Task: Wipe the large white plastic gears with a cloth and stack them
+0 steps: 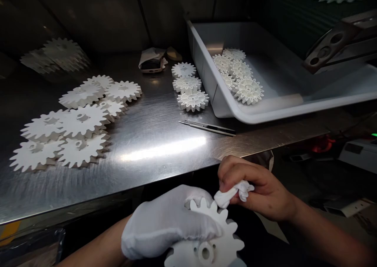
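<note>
A brushed steel counter (141,180) fills the view, with dim metal panels (73,15) behind it. Just below its front edge, off the counter, a white plastic gear (226,239) is held with its flat face tilted up and its hub showing. The gloved left hand (165,223) wraps the gear's left side, its fingers (197,192) curled over the teeth. The bare right hand (259,192) sits to the upper right, nearer the gear's top teeth, its fingers clenched on a crumpled white cloth (232,192) that seems to touch those teeth, though this angle makes it hard to be sure. Farther off on the counter lie tweezers (207,128), a row of three gears (188,88), loose gears (82,121) in overlapping piles, and a grey tray (265,115) holding more gears (248,90)
</note>
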Demonstrator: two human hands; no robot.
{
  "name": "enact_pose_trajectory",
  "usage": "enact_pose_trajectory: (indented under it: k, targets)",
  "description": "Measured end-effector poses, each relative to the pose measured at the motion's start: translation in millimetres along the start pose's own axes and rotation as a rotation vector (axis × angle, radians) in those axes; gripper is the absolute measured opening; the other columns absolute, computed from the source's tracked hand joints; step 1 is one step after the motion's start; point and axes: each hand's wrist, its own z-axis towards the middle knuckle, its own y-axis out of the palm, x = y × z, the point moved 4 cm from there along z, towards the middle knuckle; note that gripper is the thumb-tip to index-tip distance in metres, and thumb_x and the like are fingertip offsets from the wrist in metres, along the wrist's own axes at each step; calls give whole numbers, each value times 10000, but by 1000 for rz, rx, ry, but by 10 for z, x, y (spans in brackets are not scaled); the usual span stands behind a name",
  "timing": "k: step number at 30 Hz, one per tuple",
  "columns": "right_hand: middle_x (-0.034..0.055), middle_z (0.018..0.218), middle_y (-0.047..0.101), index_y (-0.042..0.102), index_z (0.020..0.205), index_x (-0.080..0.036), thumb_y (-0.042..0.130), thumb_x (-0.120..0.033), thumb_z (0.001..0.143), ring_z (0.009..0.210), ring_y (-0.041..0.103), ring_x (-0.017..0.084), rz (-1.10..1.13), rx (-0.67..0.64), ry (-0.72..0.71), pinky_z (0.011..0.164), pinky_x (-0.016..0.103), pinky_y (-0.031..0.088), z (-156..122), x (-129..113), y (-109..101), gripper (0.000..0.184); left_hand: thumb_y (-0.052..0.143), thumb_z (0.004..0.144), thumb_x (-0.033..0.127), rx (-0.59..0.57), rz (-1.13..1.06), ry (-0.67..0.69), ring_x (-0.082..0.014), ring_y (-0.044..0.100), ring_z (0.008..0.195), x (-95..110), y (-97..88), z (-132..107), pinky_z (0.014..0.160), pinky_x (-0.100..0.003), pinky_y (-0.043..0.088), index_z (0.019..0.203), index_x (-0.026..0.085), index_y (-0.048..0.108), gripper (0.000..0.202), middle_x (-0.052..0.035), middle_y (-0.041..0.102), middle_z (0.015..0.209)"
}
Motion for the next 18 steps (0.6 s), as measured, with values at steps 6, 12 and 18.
enact_pose_trajectory:
  k: [6, 12, 18]
  targets:
    - [55, 902, 619, 671, 1011, -208, 631, -128, 836, 841, 595, 184, -104, -14, -26, 769, 339, 481, 122, -124, -147, 196, 661, 782, 298, -82, -33, -18, -93, 333, 587, 26, 52, 27, 506, -218, 259, 663, 160, 475, 260, 44, 389, 626]
    - [83, 884, 624, 676, 976, -153, 523, -201, 899, 837, 598, 182, -89, -250, -203, 798, 346, 486, 267, -263, -45, 177, 657, 776, 292, -117, 24, 119, -109, 395, 670, 54, 72, 105, 586, -208, 334, 745, 153, 556, 175, 33, 458, 714]
    - [72, 898, 607, 645, 1009, -171, 501, -65, 865, 856, 564, 180, -360, -242, 56, 750, 309, 455, 139, -124, -143, 230, 644, 759, 366, -37, 96, -56, -115, 371, 639, 51, 53, -44, 539, -217, 296, 712, 165, 539, 231, 32, 424, 671]
